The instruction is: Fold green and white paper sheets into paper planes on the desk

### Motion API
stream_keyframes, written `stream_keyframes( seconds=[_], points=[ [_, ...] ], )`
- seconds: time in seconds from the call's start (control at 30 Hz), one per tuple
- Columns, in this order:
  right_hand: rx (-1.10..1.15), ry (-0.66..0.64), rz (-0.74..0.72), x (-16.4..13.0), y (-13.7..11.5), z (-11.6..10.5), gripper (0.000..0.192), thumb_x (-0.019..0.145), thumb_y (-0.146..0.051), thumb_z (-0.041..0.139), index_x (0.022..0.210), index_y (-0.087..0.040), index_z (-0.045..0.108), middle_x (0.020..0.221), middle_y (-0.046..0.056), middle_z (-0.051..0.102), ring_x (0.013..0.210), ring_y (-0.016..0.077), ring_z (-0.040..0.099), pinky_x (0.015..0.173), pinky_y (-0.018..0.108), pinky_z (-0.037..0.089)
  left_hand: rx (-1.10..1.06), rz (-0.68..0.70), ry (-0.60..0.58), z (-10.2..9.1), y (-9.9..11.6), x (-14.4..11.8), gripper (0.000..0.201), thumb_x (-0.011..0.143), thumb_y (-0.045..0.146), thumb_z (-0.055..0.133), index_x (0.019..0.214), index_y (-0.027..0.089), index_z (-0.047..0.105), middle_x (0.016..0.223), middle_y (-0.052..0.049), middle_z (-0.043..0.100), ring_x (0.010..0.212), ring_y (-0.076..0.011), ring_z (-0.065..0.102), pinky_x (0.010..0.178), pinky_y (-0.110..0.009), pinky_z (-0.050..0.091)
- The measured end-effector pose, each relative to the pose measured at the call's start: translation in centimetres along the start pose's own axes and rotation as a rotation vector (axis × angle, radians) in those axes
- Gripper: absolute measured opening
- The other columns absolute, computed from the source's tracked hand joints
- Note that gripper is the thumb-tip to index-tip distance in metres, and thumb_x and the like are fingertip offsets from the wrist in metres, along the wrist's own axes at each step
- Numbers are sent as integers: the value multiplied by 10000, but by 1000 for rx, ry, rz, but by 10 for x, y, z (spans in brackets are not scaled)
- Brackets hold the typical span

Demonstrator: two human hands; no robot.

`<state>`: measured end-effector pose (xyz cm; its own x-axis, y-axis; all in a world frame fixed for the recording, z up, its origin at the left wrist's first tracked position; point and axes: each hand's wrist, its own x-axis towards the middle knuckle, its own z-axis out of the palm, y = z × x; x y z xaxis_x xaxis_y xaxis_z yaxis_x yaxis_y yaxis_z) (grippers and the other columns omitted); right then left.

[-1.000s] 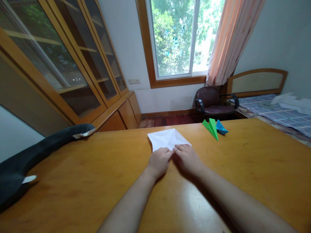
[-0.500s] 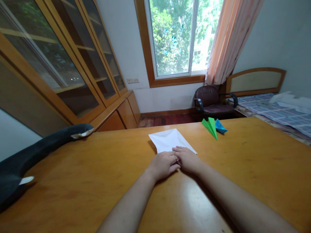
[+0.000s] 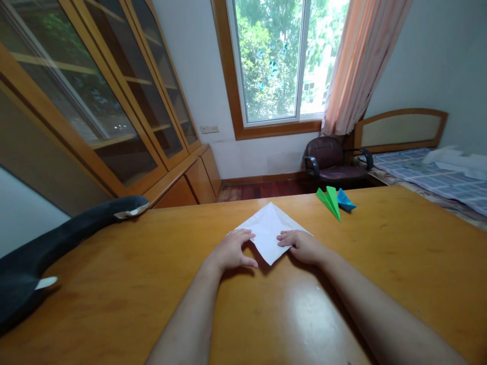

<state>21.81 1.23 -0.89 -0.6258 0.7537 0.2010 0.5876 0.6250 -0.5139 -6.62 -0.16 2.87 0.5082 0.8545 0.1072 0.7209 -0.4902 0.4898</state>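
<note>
Hiding two corners of the white paper: left hand and right hand, each grip open, fingertips flat.

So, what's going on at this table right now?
A person is working a white sheet of paper on a wooden table. The left hand rests on its left corner and the right hand on its right corner, with the creased sheet lying flat, one point toward the person. A green paper plane and a blue folded paper lie at the far edge.
</note>
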Motion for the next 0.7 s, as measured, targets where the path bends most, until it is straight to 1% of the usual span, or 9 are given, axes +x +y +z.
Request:
stream_keyframes(
  seconds=[0.07,0.13,0.23,0.3,0.4,0.47,0.57,0.7],
  points=[
    [41,8,6,-1,1,-2,533,666,-6,473,1062,-240,743,1179,54,689,1189,223,589,1051,423,433,-1,-7,31,0,-3,0,878,409,505,897,1206,229,651,1296,-128,610,1221,-323,529,1063,-438,371],
    [82,16,-6,-1,-1,-5,521,670,-11,461,1043,-233,749,1167,57,695,1170,219,602,1057,419,427,13,-19,73,1,-4,1,782,412,470,903,1126,231,690,1200,-107,664,1131,-309,586,998,-409,424],
    [155,6,-24,-1,-7,-10,509,679,-24,446,1019,-243,756,1180,44,692,1140,216,620,1044,410,436,16,-41,97,2,-2,3,513,505,401,873,969,237,726,1017,-57,717,963,-260,640,876,-343,466],
    [209,6,-10,-1,-8,-12,504,681,-30,436,1013,-234,757,1171,41,698,1117,215,630,1032,405,443,-1,-65,82,2,0,5,355,567,364,831,881,236,728,918,-31,723,874,-227,642,805,-300,464],
    [298,26,40,-1,-7,-13,475,689,-50,429,998,-203,755,1134,48,714,1083,217,642,1018,395,446,-21,-108,48,1,4,5,186,642,337,756,782,224,712,789,-4,706,750,-182,620,698,-249,437],
    [355,34,55,-1,-6,-13,439,705,-75,426,967,-198,756,1091,44,729,1046,219,651,988,381,461,-22,-110,30,0,5,4,106,691,311,697,727,211,697,715,10,679,674,-153,590,641,-231,403],
    [423,40,75,-1,-8,-17,387,728,-116,422,920,-185,751,984,39,747,952,217,663,902,348,487,-37,-113,23,0,5,4,89,724,264,635,702,201,694,674,18,655,633,-134,560,605,-225,367],
    [453,24,151,0,-11,-21,309,744,-176,421,776,-154,727,804,33,730,760,197,646,747,301,486,-96,-158,-45,0,2,5,153,723,331,661,751,191,716,682,22,656,628,-134,557,579,-226,345]
  ],
)
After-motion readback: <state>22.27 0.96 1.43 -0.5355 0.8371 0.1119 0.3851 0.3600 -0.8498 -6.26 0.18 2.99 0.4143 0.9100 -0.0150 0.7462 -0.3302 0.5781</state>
